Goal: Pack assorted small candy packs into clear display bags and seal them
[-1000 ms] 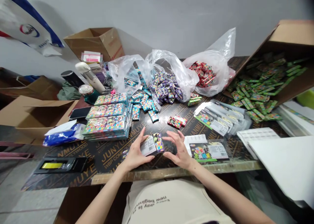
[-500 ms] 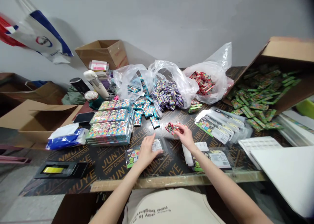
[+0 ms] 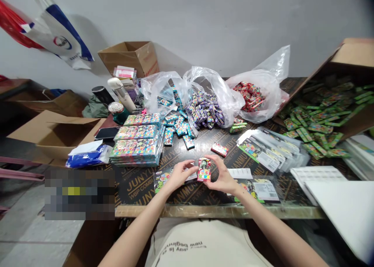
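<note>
A small red packet [image 3: 203, 169] stands upright between my two hands over the dark table [image 3: 137, 187]. My right hand [image 3: 223, 178] pinches its right side. The fingertips of my left hand [image 3: 179, 175] touch its left edge and rest on a clear sleeve with a printed card [image 3: 163, 178] lying flat under them. One more red packet [image 3: 219, 149] lies just beyond, on the table.
Stacks of filled teal card packs [image 3: 137, 140] sit at left. Plastic bags of teal [image 3: 163, 93], purple [image 3: 204, 109] and red packets [image 3: 253, 95] line the back. A tilted box spills green packets [image 3: 318, 119] at right. Empty sleeves [image 3: 269, 146], white sheets [image 3: 341, 193] and cardboard boxes [image 3: 55, 132] surround.
My right hand reached out to the red packets, picked one up and brought it back between both hands. The sleeve that both hands held a second ago now lies on the table.
</note>
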